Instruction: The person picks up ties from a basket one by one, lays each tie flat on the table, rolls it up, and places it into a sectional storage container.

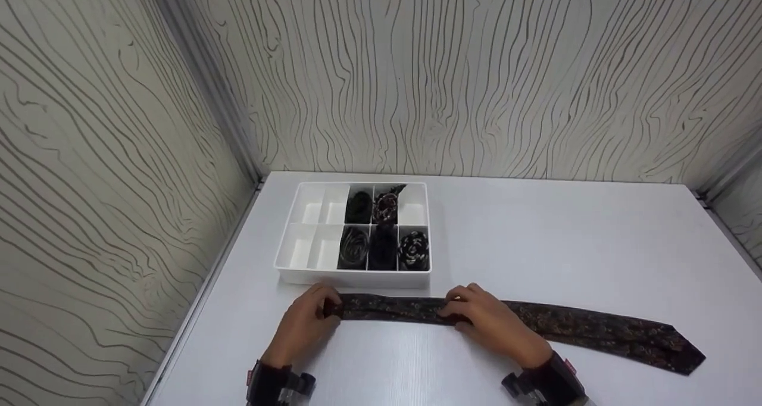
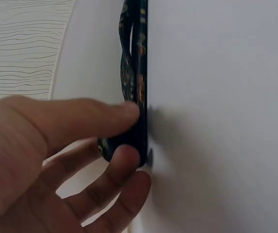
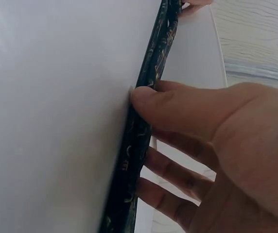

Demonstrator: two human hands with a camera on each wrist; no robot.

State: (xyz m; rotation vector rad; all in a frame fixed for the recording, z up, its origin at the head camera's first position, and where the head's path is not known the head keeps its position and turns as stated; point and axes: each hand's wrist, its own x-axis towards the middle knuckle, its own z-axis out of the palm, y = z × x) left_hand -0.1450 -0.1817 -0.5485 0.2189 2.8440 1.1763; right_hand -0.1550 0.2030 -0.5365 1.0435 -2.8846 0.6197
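A dark necktie (image 1: 601,330) with a small floral pattern stretches across the white table, its wide pointed tip at the right. My left hand (image 1: 305,324) pinches its left end between thumb and fingers; in the left wrist view the necktie (image 2: 142,63) looks folded over there, with two layers running side by side. My right hand (image 1: 495,324) holds the necktie around its middle, thumb on one edge and fingers along the other, as the right wrist view shows on the necktie (image 3: 129,155). Between the hands the cloth lies fairly straight.
Just behind the left part of the necktie stands a white divided box (image 1: 357,279). Several of its compartments hold rolled neckties, among them a grey striped roll (image 1: 354,248) and a black-and-white roll (image 1: 414,250). Wood-patterned panels (image 1: 417,78) enclose the table (image 1: 565,233) behind and at the sides.
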